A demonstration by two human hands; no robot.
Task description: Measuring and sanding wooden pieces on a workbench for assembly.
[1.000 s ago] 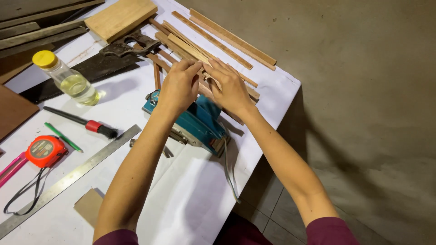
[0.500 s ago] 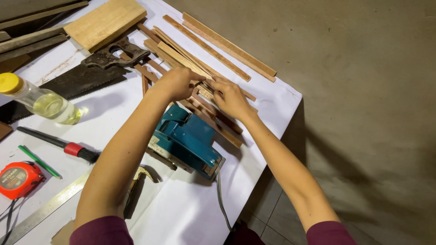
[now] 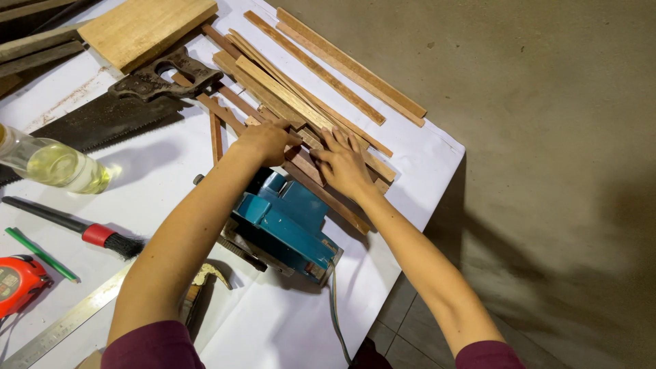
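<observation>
**Two hands on the wood strip pile**

Both hands sit on a loose pile of thin wood strips [image 3: 301, 109] at the far middle of the desk [image 3: 273, 328], which is covered in white paper.

Left hand [image 3: 268, 142]: fingers curled around the near end of a strip, closed on it. Right hand [image 3: 345, 164]: fingers together and flat, pressing down on the strips just beside the left hand. Pile lies directly under both palms and fans away up-left from them. Two longer wood strips lie apart, further out toward the desk's far edge.

Teal electric planer [image 3: 287, 229] sits just on the near side of the hands, between the forearms, cord running off the desk's edge. Handsaw [image 3: 116, 113] lies left of the pile, its handle touching the strips. Thick board [image 3: 147, 27] beyond the saw. Further left: clear bottle of yellowish liquid [image 3: 55, 164], red-banded brush [image 3: 75, 227], green pencil [image 3: 41, 254], red tape measure [image 3: 17, 283], steel ruler [image 3: 65, 321].
</observation>
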